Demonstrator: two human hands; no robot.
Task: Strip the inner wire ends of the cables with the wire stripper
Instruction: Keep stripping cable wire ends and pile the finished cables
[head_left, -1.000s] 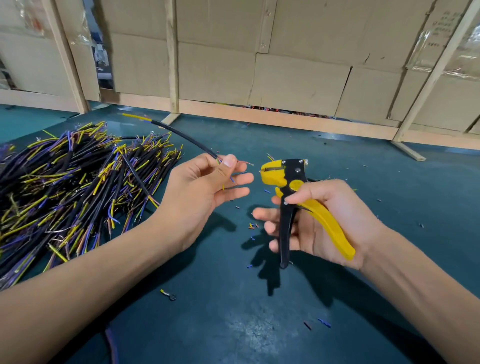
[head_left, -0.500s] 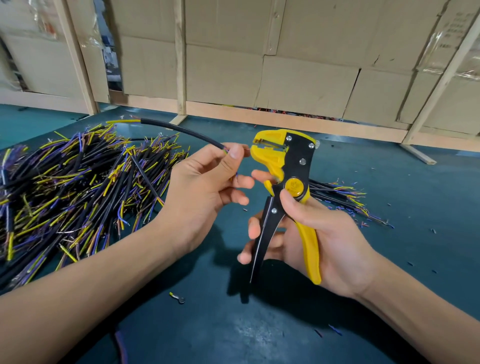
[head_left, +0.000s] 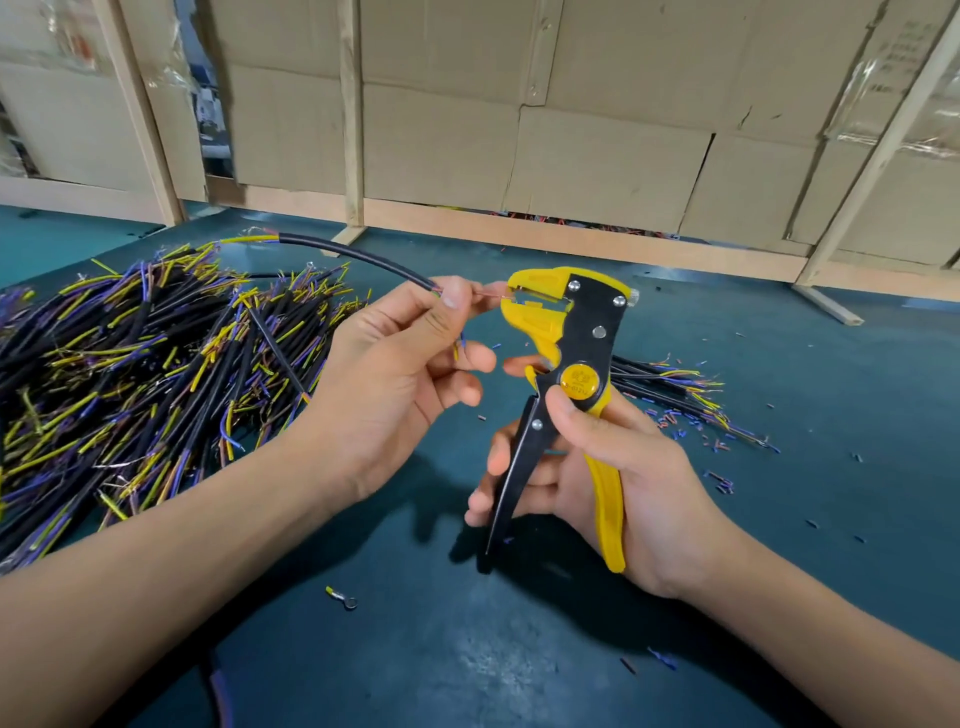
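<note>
Teal felt tabletop (head_left: 519, 665) — left hand (head_left: 400, 379) pinches cable (head_left: 358, 254), right hand (head_left: 623, 467) grips stripper (head_left: 566, 332).

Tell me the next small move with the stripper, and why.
Probably squeeze the handles. The left hand pinches the black cable and its thin reddish inner wire already reaches into the head of the wire stripper, while the right hand holds the handles spread apart.

Both forearms reach forward over the worktop (head_left: 779, 364). The left hand (head_left: 395, 374) is raised, thumb and forefinger pinching together, other fingers half open. The right hand (head_left: 613, 467) is curled in a grip, thumb on top.
</note>
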